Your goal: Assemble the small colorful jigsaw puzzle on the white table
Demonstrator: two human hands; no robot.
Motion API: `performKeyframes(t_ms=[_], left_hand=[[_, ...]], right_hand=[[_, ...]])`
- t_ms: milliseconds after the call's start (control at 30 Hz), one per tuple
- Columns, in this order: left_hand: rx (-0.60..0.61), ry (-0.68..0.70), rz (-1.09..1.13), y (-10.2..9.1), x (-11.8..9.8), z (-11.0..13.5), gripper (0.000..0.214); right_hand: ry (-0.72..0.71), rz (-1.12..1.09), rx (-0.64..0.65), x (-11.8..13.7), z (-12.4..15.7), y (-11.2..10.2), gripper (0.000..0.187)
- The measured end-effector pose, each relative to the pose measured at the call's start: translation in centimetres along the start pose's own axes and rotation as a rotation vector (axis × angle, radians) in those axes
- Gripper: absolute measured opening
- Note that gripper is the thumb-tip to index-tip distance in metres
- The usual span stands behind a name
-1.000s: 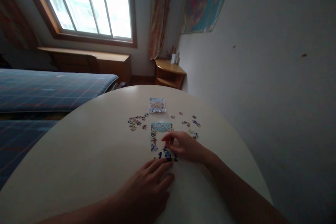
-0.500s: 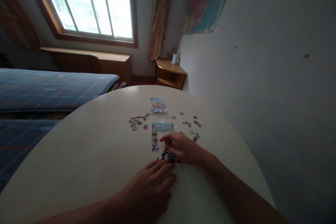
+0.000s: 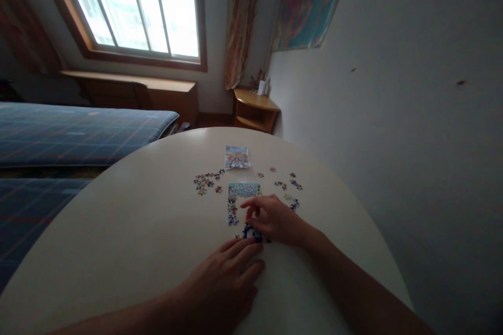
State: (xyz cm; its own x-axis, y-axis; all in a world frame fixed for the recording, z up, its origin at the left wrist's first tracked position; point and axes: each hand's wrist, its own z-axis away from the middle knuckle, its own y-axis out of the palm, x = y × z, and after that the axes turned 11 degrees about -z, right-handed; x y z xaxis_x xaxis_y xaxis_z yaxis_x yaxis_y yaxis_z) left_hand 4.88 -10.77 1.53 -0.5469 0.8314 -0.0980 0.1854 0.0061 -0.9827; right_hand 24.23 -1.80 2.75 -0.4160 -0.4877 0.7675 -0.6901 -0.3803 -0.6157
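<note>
A partly joined jigsaw puzzle [image 3: 244, 188] lies on the table, its top strip lettered and its left side running down. Just below it is a separate dark blue and white joined section [image 3: 252, 233]. My left hand [image 3: 236, 267] lies flat with fingers stretched out, its fingertips touching the lower edge of that section. Over the section's upper edge, my right hand [image 3: 271, 217] has its thumb and a curled finger brought together, while the index finger points left. Whatever sits between those fingertips is too small to make out. The right hand covers the puzzle's right side.
Loose puzzle pieces lie in a cluster [image 3: 204, 183] at left and scattered pieces [image 3: 294, 184] at right. A printed picture sheet [image 3: 237, 157] lies farther back. The round white table [image 3: 157, 220] stands between a plaid mattress [image 3: 78, 133] and the wall [image 3: 393, 141].
The right hand's curled finger and thumb have shifted very slightly at the dark section's upper edge. My left hand stays in place.
</note>
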Motion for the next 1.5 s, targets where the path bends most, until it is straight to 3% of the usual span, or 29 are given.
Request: performKeyframes(t_ms=[367, 733, 933, 1167, 1500], left_hand=[[-0.011, 0.002, 0.007, -0.2, -0.1, -0.1, 0.029], [-0.027, 0.028, -0.014, 0.0, -0.1, 0.1, 0.03], [-0.02, 0.013, 0.005, -0.3, -0.1, 0.0, 0.029], [0.002, 0.016, -0.018, 0.2, -0.1, 0.1, 0.032], [-0.012, 0.01, 0.001, 0.0, -0.1, 0.2, 0.031]], right_hand=[[0.03, -0.083, -0.001, -0.6, -0.1, 0.2, 0.037], [0.041, -0.019, -0.017, -0.1, 0.1, -0.2, 0.035], [0.003, 0.062, -0.032, -0.7, 0.3, -1.1, 0.042], [-0.048, 0.187, -0.023, -1.0, 0.5, -1.5, 0.019], [-0.055, 0.255, 0.016, -0.9, 0.4, -1.6, 0.018]])
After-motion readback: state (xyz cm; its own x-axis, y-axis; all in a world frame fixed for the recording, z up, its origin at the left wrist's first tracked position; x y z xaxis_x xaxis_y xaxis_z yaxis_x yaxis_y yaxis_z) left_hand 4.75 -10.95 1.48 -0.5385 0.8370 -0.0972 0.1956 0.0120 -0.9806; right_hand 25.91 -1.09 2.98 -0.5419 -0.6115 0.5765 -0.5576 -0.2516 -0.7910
